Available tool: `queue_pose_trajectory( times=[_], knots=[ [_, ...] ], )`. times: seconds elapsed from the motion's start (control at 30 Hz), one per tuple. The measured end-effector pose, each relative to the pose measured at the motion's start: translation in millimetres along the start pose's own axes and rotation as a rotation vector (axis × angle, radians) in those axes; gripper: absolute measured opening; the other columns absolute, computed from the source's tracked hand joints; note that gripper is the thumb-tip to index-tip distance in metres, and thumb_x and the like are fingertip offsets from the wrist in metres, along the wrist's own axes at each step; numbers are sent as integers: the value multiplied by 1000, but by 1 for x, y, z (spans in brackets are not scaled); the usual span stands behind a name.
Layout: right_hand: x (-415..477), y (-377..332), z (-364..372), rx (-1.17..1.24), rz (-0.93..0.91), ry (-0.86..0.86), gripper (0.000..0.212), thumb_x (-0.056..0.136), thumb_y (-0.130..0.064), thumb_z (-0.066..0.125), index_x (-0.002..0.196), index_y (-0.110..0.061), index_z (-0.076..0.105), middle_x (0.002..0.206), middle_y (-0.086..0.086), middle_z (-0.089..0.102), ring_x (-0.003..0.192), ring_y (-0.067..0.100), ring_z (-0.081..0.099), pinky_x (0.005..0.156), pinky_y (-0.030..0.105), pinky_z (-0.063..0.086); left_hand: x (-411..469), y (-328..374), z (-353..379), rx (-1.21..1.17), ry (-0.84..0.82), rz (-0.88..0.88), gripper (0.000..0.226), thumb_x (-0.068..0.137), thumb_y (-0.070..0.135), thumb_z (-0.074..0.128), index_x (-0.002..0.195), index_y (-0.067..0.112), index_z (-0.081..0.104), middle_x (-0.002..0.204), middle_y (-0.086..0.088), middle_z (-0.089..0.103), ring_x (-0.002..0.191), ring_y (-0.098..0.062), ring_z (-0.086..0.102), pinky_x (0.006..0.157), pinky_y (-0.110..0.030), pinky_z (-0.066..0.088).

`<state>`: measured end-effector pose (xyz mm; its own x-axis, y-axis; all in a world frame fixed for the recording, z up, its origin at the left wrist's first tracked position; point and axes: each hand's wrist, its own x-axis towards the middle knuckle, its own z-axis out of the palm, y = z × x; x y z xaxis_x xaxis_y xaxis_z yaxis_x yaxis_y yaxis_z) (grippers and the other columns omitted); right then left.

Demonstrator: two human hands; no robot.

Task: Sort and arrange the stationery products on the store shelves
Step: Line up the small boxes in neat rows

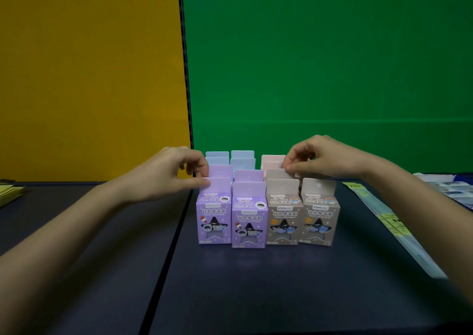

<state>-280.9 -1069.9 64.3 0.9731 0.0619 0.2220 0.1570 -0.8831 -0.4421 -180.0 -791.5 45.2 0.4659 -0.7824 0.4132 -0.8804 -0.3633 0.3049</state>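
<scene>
Pinching the hang tab of a second-row purple sharpener box (221, 172) between thumb and curled fingers of the left hand (163, 173). Pinching likewise, with the right hand (320, 158), the tab of a second-row taupe sharpener box (277, 174). Standing upright in close rows on the dark bench (256, 283), mid-frame: front purple boxes (249, 222) at left, front taupe boxes (318, 219) at right, blue boxes (242, 155) and pink boxes (272, 159) behind. Lying along the bench's right side, well apart: clear-sleeved packets (384, 222). Resting at far left edge: yellow sheets (9, 194).
</scene>
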Motion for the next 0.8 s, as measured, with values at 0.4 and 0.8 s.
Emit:
queue_pose_trajectory(
  times=[0.4,0.8],
  knots=[
    [-14,8,-4,6,18,129,14,84,-29,64,92,-22,73,90,-8,73,85,18,65,72,18,49,1,6,9,32,71,29,36,75,59,57,90,27,65,88,17,63,89,-3,53,72,-14,40],
    [-60,22,-23,-94,24,69,9,72,-26,76,81,-26,74,73,-15,70,63,-2,55,60,7,42,41,76,44,200,84,133,30,87,41,55,108,23,65,103,7,66,95,-9,51,86,-28,39]
  ],
)
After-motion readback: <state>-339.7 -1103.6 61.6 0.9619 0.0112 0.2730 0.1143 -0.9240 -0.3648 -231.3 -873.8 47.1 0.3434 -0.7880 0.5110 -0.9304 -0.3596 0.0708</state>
